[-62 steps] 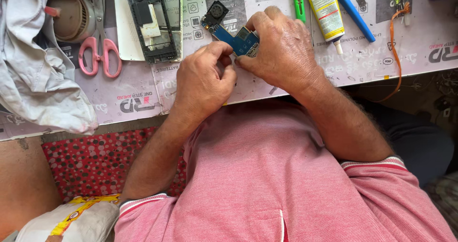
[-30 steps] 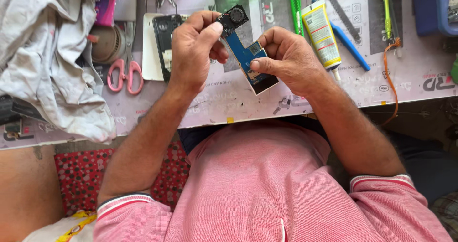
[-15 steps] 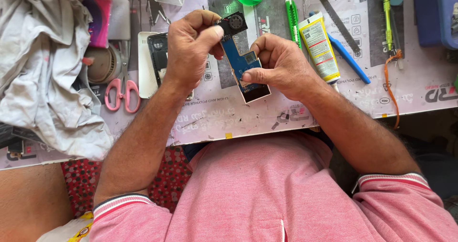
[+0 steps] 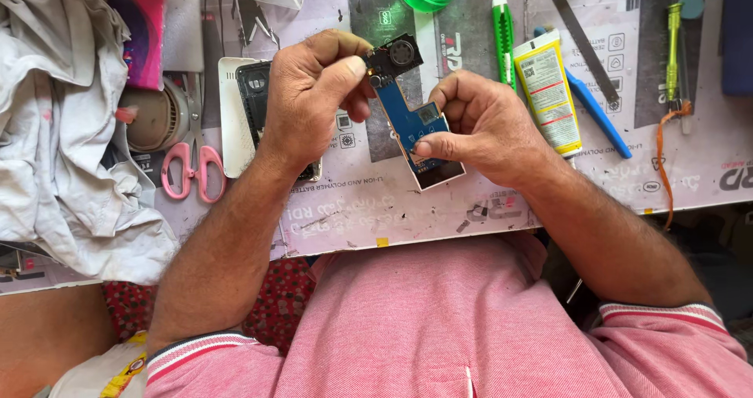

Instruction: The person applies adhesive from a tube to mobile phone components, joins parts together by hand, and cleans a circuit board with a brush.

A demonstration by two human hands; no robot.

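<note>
A long blue circuit board [image 4: 406,116] is held up over the work mat [image 4: 376,202] between both hands. My left hand [image 4: 314,100] pinches its far end, where a black square part with a round speaker [image 4: 396,54] sits. My right hand [image 4: 482,127] grips the near end, thumb pressed on the board beside a small dark screen piece [image 4: 439,172]. Behind my left hand lies an opened white phone shell [image 4: 235,116] with a black inner frame.
Pink-handled scissors [image 4: 192,167] and a crumpled white cloth [image 4: 63,139] lie at left. At right are a yellow glue tube [image 4: 547,92], a green cutter [image 4: 502,29], a blue pry tool [image 4: 598,114], a metal strip [image 4: 584,45] and a green tool [image 4: 674,41] with orange cord.
Both hands lifted the blue board away from my chest and turned it, so its length and the speaker end now show. The view shifted toward the far side of the mat.
</note>
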